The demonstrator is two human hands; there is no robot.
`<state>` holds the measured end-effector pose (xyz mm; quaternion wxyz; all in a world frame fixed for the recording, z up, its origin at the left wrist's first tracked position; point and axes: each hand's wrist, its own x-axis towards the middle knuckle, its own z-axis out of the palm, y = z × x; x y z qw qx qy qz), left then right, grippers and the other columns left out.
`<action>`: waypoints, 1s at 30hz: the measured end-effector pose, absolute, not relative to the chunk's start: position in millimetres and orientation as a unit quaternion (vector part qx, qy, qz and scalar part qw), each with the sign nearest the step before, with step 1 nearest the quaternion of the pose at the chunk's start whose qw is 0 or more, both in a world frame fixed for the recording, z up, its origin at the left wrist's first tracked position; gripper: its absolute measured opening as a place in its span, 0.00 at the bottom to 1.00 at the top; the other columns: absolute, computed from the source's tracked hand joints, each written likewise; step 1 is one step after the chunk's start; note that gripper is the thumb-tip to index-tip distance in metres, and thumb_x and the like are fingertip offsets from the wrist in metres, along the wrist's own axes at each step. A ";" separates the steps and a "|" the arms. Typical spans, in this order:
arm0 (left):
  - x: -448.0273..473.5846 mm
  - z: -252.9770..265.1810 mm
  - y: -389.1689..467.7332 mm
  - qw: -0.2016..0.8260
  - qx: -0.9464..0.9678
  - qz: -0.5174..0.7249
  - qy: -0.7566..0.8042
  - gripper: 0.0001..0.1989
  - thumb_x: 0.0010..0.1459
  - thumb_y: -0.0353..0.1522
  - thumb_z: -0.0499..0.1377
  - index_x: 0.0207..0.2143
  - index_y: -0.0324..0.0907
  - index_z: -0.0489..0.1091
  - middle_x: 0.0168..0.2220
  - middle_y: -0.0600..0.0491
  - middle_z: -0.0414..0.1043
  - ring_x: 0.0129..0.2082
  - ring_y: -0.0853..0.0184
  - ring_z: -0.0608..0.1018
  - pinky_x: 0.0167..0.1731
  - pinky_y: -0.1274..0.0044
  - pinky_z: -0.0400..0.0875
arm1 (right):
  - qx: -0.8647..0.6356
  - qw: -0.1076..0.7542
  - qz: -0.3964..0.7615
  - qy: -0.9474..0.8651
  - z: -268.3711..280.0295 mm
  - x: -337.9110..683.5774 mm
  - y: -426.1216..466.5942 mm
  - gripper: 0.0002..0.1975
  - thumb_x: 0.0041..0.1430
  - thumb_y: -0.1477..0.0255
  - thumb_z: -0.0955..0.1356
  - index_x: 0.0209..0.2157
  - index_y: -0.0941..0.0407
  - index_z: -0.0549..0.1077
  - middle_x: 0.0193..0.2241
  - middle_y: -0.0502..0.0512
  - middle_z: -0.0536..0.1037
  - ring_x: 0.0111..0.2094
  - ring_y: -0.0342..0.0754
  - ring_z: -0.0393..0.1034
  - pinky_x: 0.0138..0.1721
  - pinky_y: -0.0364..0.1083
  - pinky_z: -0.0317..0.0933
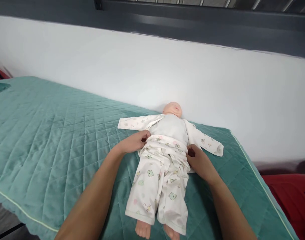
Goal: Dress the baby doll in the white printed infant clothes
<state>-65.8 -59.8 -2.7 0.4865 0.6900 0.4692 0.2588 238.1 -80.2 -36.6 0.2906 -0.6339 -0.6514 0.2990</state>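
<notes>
A baby doll (173, 108) lies on its back, its head near the wall and its bare feet toward me. It wears white printed pants (165, 173) and a white printed jacket (205, 141) spread open over a pale grey body. My left hand (136, 140) pinches the pants' waistband at the doll's side on the left. On the other side, my right hand (198, 160) has its fingers closed on the waistband too. The fingertips of both hands are partly hidden against the cloth.
A green quilted cover (67, 133) lies under the doll, with a piped edge at the right and front left. Behind it rises a white wall (112, 63) below a dark ledge (167, 23). Something red (287, 193) stands beyond the right edge.
</notes>
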 end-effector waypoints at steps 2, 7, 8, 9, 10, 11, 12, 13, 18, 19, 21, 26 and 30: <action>-63.4 -3.7 -59.5 0.473 0.688 0.258 0.486 0.06 0.51 0.30 0.58 0.33 0.42 0.64 0.33 0.56 0.69 0.33 0.68 0.69 0.31 0.78 0.60 | -0.665 0.274 0.252 -0.647 -38.9 234.1 -77.9 0.05 0.51 0.66 0.67 0.30 0.52 0.70 0.25 0.48 0.72 0.29 0.48 0.63 0.32 0.46 0.56; -54.4 -18.7 -52.4 0.362 0.686 0.281 0.565 0.04 0.49 0.31 0.59 0.29 0.43 0.65 0.30 0.55 0.72 0.30 0.66 0.70 0.30 0.77 0.59 | -0.694 0.263 0.231 -0.630 -39.0 228.8 -74.4 0.06 0.50 0.68 0.67 0.33 0.52 0.70 0.29 0.52 0.76 0.32 0.50 0.69 0.35 0.48 0.59; -52.4 -22.3 -50.2 0.342 0.684 0.281 0.580 0.04 0.50 0.31 0.59 0.30 0.43 0.66 0.31 0.54 0.73 0.31 0.65 0.71 0.31 0.76 0.60 | -0.696 0.261 0.227 -0.629 -38.1 228.1 -74.0 0.06 0.51 0.69 0.67 0.33 0.52 0.70 0.29 0.52 0.77 0.32 0.50 0.70 0.34 0.48 0.59; -50.5 -25.3 -47.9 0.326 0.680 0.278 0.595 0.05 0.50 0.31 0.59 0.31 0.43 0.66 0.32 0.52 0.74 0.32 0.63 0.73 0.31 0.75 0.61 | -0.699 0.257 0.221 -0.630 -37.1 227.3 -73.8 0.06 0.51 0.69 0.67 0.34 0.52 0.71 0.29 0.53 0.77 0.32 0.50 0.70 0.33 0.48 0.59; -48.8 -27.3 -45.8 0.312 0.678 0.273 0.608 0.05 0.50 0.32 0.60 0.32 0.43 0.67 0.33 0.50 0.75 0.33 0.62 0.74 0.32 0.75 0.61 | -0.701 0.251 0.211 -0.633 -36.1 226.5 -73.6 0.06 0.51 0.69 0.67 0.34 0.52 0.71 0.29 0.53 0.77 0.32 0.50 0.69 0.33 0.47 0.59; -47.3 -28.3 -44.1 0.302 0.677 0.264 0.617 0.06 0.50 0.32 0.60 0.32 0.43 0.67 0.34 0.49 0.76 0.33 0.61 0.74 0.32 0.74 0.61 | -0.703 0.242 0.202 -0.638 -35.1 225.8 -73.5 0.06 0.51 0.70 0.67 0.33 0.52 0.71 0.29 0.54 0.77 0.31 0.50 0.69 0.32 0.47 0.58; -46.3 -28.2 -42.9 0.294 0.680 0.255 0.622 0.05 0.50 0.32 0.59 0.32 0.43 0.67 0.34 0.48 0.76 0.33 0.60 0.74 0.32 0.74 0.61 | -0.704 0.231 0.196 -0.642 -34.4 225.1 -73.4 0.05 0.52 0.70 0.67 0.33 0.53 0.72 0.29 0.54 0.77 0.31 0.50 0.69 0.32 0.47 0.58; -45.8 -27.2 -42.3 0.292 0.685 0.245 0.621 0.04 0.50 0.32 0.59 0.30 0.43 0.66 0.33 0.48 0.76 0.33 0.60 0.75 0.32 0.74 0.61 | -0.704 0.224 0.193 -0.645 -34.0 224.5 -73.6 0.05 0.52 0.71 0.66 0.33 0.53 0.72 0.29 0.54 0.77 0.31 0.50 0.69 0.32 0.47 0.58; -49.6 -14.2 -47.8 0.359 0.705 0.250 0.558 0.04 0.50 0.33 0.58 0.26 0.43 0.64 0.34 0.49 0.76 0.34 0.60 0.75 0.31 0.75 0.61 | -0.665 0.287 0.246 -0.645 -37.3 224.9 -76.8 0.09 0.52 0.67 0.67 0.36 0.54 0.74 0.30 0.53 0.77 0.33 0.51 0.68 0.33 0.47 0.59; -51.0 -11.5 -49.6 0.385 0.698 0.259 0.545 0.04 0.50 0.33 0.58 0.27 0.43 0.65 0.34 0.49 0.76 0.35 0.60 0.75 0.31 0.75 0.62 | -0.652 0.310 0.268 -0.638 -38.4 225.5 -77.6 0.11 0.52 0.66 0.67 0.38 0.54 0.74 0.29 0.52 0.77 0.32 0.51 0.68 0.32 0.47 0.60; -53.8 -7.5 -52.6 0.441 0.677 0.270 0.524 0.04 0.49 0.33 0.58 0.29 0.43 0.68 0.35 0.50 0.77 0.35 0.60 0.75 0.31 0.75 0.64 | -0.628 0.347 0.322 -0.618 -40.0 226.6 -78.9 0.14 0.52 0.63 0.69 0.40 0.54 0.75 0.29 0.51 0.77 0.32 0.50 0.68 0.31 0.46 0.60; -60.6 -8.3 -53.9 0.519 0.633 0.314 0.481 0.05 0.45 0.33 0.60 0.28 0.43 0.71 0.29 0.53 0.76 0.32 0.62 0.75 0.30 0.75 0.68 | -0.557 0.398 0.462 -0.563 -39.6 228.6 -81.6 0.22 0.50 0.59 0.74 0.45 0.55 0.74 0.34 0.52 0.79 0.33 0.49 0.70 0.33 0.46 0.62; -65.1 -12.3 -53.5 0.539 0.616 0.340 0.463 0.05 0.43 0.31 0.62 0.26 0.42 0.71 0.25 0.53 0.75 0.30 0.62 0.75 0.30 0.75 0.69 | -0.501 0.415 0.533 -0.542 -40.1 232.3 -82.7 0.22 0.52 0.59 0.75 0.46 0.54 0.74 0.38 0.53 0.80 0.36 0.49 0.71 0.37 0.47 0.64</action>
